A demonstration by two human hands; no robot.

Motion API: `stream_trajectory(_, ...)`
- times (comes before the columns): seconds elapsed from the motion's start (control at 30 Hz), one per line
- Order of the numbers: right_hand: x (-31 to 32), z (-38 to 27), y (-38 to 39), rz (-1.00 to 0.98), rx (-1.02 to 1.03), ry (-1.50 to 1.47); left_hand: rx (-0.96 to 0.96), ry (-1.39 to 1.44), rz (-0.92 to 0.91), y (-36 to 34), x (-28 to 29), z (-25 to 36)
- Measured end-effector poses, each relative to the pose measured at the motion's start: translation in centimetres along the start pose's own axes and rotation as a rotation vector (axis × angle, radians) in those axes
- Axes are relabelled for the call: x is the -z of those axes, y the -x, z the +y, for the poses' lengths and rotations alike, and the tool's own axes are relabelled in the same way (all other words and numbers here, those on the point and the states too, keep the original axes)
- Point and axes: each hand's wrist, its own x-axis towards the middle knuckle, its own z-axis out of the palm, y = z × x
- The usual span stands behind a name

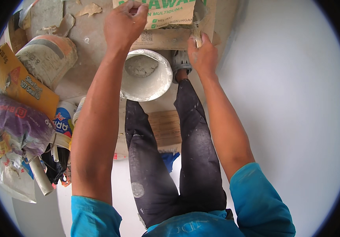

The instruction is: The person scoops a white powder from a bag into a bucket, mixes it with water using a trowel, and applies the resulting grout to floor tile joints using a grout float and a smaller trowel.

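At the top of the view, my left hand [126, 19] is closed, fingers curled at the edge of a tan paper sack [172, 12] with green print. The sack lies over a brown cardboard piece with a printed square code [146, 36]. My right hand [203, 53] grips the handle of a putty-crusted putty knife [197, 34], beside the sack's right edge. Its blade seems to be the greyish part above, partly hard to make out. Below the sack, between my forearms, stands a round white bucket [164, 83] coated with dried white material, with some grey-white stuff at its bottom.
A white wall [288, 79] rises on the right. To the left are a dirty pail lying on its side [47, 55], a yellow-orange carton [20, 75], a purple plastic bag [18, 122], a blue-labelled can [64, 118] and a white pipe [40, 173]. My shoe [181, 61] is behind the bucket.
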Motion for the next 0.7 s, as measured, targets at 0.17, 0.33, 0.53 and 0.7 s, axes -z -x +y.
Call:
stream_trajectory(0.17, -3.8, -1.9, -2.7, -0.042, -0.103, -0.348, -0.225, -0.299, 0.412, 1.2, -4.7, 3.5)
stream_trajectory(0.33, -3.2, -1.3, -2.9, -0.186, -0.240, -0.525, -0.437, -0.308, 0.253, 0.4, -3.9, 1.2)
stream_trajectory(0.53, -3.7, -2.6, -3.6, -0.290, -0.329, -0.748, -0.260, -0.260, 0.273, 0.2, -3.7, 1.0)
stream_trajectory(0.7, -2.2, -0.4, -3.2, -0.344, -0.345, -0.915, -0.191, -0.278, 0.248, 1.0, -4.5, 1.8)
